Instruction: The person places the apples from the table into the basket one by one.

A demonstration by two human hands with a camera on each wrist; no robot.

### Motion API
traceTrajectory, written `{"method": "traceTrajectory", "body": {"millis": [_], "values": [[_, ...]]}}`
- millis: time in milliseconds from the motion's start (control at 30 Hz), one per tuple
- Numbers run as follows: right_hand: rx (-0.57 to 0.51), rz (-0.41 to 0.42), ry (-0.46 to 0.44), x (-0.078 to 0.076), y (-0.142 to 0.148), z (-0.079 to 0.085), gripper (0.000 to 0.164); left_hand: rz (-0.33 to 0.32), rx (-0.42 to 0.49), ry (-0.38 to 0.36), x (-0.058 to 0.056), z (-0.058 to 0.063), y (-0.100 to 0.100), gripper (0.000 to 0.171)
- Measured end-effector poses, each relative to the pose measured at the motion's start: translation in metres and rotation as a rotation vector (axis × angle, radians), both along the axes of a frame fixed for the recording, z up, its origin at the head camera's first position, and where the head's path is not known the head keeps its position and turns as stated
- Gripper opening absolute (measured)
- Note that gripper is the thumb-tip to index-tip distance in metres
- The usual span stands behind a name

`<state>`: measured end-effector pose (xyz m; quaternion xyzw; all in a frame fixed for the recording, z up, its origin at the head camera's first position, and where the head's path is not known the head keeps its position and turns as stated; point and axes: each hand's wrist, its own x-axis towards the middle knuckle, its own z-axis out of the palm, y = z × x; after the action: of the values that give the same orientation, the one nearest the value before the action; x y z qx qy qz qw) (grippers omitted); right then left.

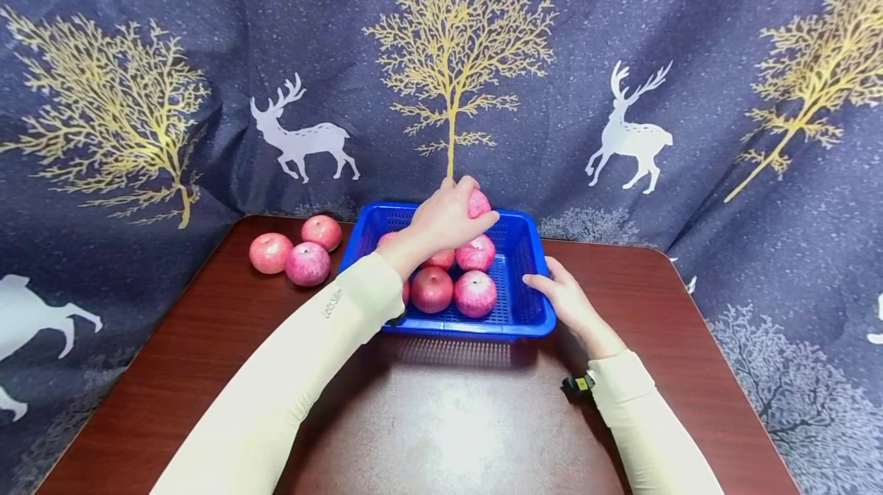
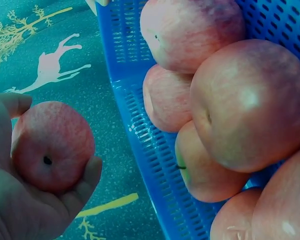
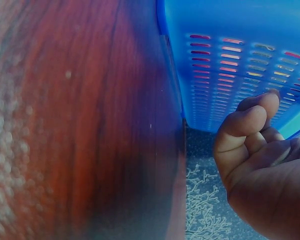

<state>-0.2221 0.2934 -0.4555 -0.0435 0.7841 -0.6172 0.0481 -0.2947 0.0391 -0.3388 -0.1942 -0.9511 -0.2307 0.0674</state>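
My left hand [image 1: 448, 213] grips a red apple [image 1: 479, 204] above the back part of the blue plastic basket [image 1: 543, 280]. In the left wrist view the fingers and thumb curl round this apple [image 2: 54, 147], its dark hollow facing the camera. Several more apples [image 1: 475, 293] sit inside the basket, some hidden beneath my left hand and sleeve. At the basket's right side, my right hand [image 1: 571, 299] holds the rim, thumb over the top edge. The right wrist view has its curled fingers [image 3: 245, 122] against the slotted outer wall [image 3: 215, 75].
Three apples [image 1: 308, 263] lie grouped on the brown wooden table [image 1: 228, 372], left of the basket. Behind the table hangs a dark blue cloth [image 1: 414, 165] printed with deer and trees. The basket stands near the table's back edge.
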Motion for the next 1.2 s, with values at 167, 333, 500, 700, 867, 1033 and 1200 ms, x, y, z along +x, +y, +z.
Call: {"method": "traceTrajectory", "body": {"millis": [167,333,500,700,867,1033,1200], "values": [[0.002,0.006,-0.013,0.0,0.002,0.0,0.051,-0.043,-0.053,-0.019,-0.002,-0.002,0.01,0.07],[-0.005,0.014,-0.014,0.0,0.003,0.0,0.053,-0.082,-0.098,-0.023,-0.003,-0.005,0.02,0.069],[-0.008,0.01,-0.014,0.0,0.003,-0.001,0.055,-0.1,-0.139,-0.038,-0.005,-0.009,0.031,0.07],[-0.001,0.012,0.002,0.0,0.002,-0.001,0.05,-0.163,-0.194,-0.043,-0.009,-0.014,0.044,0.073],[0.0,0.012,0.001,-0.001,0.001,-0.002,0.047,-0.25,-0.25,-0.072,-0.009,-0.015,0.049,0.081],[0.006,0.015,0.01,-0.002,0.001,-0.001,0.048,-0.297,-0.297,-0.065,-0.007,-0.014,0.054,0.082],[-0.028,0.018,0.011,-0.003,0.001,-0.002,0.049,-0.329,-0.332,-0.063,-0.005,-0.014,0.057,0.081]]}}
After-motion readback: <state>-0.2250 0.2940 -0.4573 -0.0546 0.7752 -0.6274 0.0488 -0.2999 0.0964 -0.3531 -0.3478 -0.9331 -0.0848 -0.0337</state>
